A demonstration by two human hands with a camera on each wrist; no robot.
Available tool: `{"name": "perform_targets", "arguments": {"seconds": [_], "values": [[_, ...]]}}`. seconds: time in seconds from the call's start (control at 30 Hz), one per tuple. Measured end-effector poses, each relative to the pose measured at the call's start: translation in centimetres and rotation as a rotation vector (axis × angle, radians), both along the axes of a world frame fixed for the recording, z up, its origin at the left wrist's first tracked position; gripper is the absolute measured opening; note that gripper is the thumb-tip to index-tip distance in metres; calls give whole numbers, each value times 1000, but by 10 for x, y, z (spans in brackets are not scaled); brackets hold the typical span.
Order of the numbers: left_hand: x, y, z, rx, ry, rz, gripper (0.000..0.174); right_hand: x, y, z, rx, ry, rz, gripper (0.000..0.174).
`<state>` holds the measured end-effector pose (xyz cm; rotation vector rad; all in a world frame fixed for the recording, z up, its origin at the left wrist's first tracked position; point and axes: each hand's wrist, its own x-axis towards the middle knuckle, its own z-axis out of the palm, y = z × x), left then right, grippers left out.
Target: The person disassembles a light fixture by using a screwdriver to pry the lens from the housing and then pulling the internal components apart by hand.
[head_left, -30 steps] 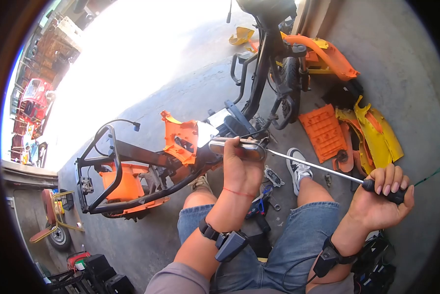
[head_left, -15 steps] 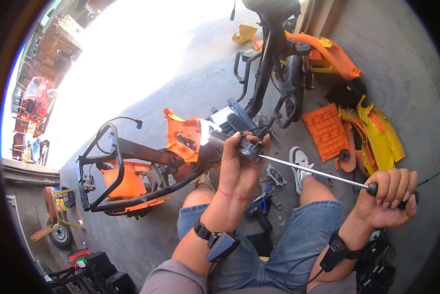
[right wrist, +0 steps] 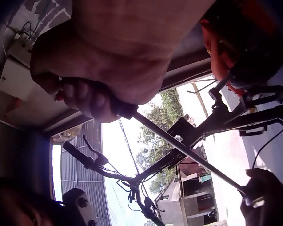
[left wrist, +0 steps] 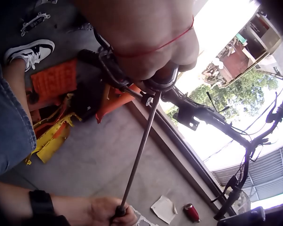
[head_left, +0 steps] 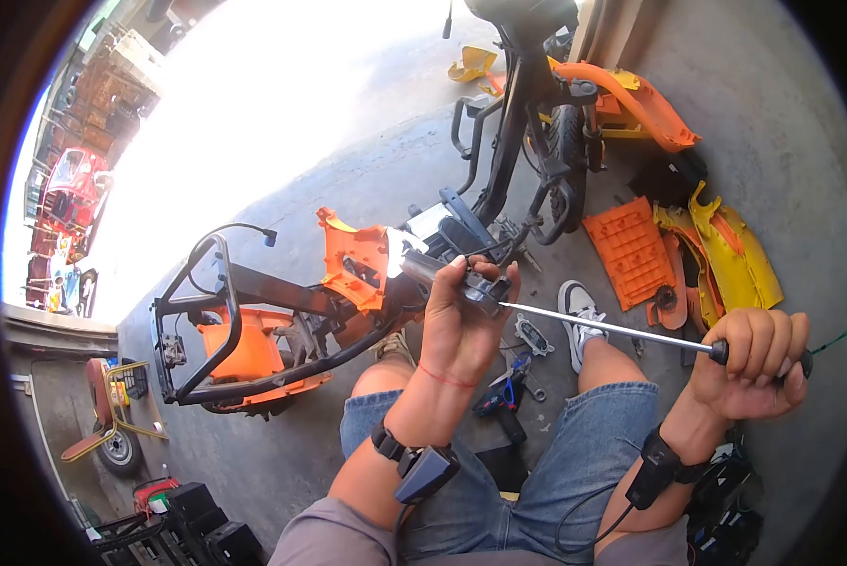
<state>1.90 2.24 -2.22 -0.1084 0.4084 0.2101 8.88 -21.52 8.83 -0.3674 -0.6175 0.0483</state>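
Observation:
My left hand (head_left: 466,330) holds up an oblong, dark and silvery lamp-like housing (head_left: 485,294), its fingers and thumb bent around it. A long-shafted screwdriver (head_left: 612,327) reaches across from the right, its tip right at the end of this housing. Its black handle is wrapped in the curled fingers of my right hand (head_left: 754,363). In the left wrist view the steel shaft (left wrist: 140,150) runs up to the rounded end of the housing (left wrist: 162,81). The right wrist view shows the shaft (right wrist: 183,148) leading to my darkly shadowed left hand (right wrist: 266,197).
A stripped scooter frame (head_left: 230,325) with an orange cover (head_left: 355,255) stands ahead and left. To the right lie an orange ribbed panel (head_left: 621,250) and yellow body panels (head_left: 739,255). Between my legs are tools, including blue-handled pliers (head_left: 513,382).
The housing has turned in my left hand, so its glossy long face no longer faces the camera. My right hand has rotated around the screwdriver handle, with the fingers now closed more over it.

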Motion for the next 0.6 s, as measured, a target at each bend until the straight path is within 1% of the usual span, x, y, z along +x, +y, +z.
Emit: {"name": "perform_targets", "arguments": {"seconds": [0.07,0.1,0.13,0.17,0.2,0.23,0.27,0.3,0.37,0.4,0.47,0.5,0.53,0.6], "values": [[3,-1,-6,-19,-4,24,7,2,4,-8,37,261,-172,22],[6,-3,-11,151,55,84,9,6,-1,-19,7,366,-246,22],[8,-4,-18,321,113,146,10,6,0,-25,-8,480,-367,23],[10,-6,-28,443,140,159,13,6,0,-28,-17,522,-410,24],[11,-7,-30,440,137,161,13,5,0,-29,-28,565,-453,25],[11,-10,-32,445,126,174,14,6,-1,-30,-31,563,-453,25],[11,-12,-33,451,114,184,15,9,-1,-30,10,626,-435,26],[10,-11,-32,451,111,180,15,10,-2,-29,54,687,-419,27],[9,-7,-31,399,15,142,13,12,-6,-31,62,709,-404,27],[9,-8,-29,401,18,140,13,13,-8,-33,65,737,-386,27],[9,-10,-24,579,58,178,12,14,-9,-35,70,759,-383,27],[10,-12,-19,627,55,220,12,14,-8,-36,61,803,-426,27],[10,-13,-20,627,54,218,12,14,-8,-37,50,847,-469,27],[10,-11,-23,561,42,176,12,15,-12,-41,61,863,-472,27]]}}
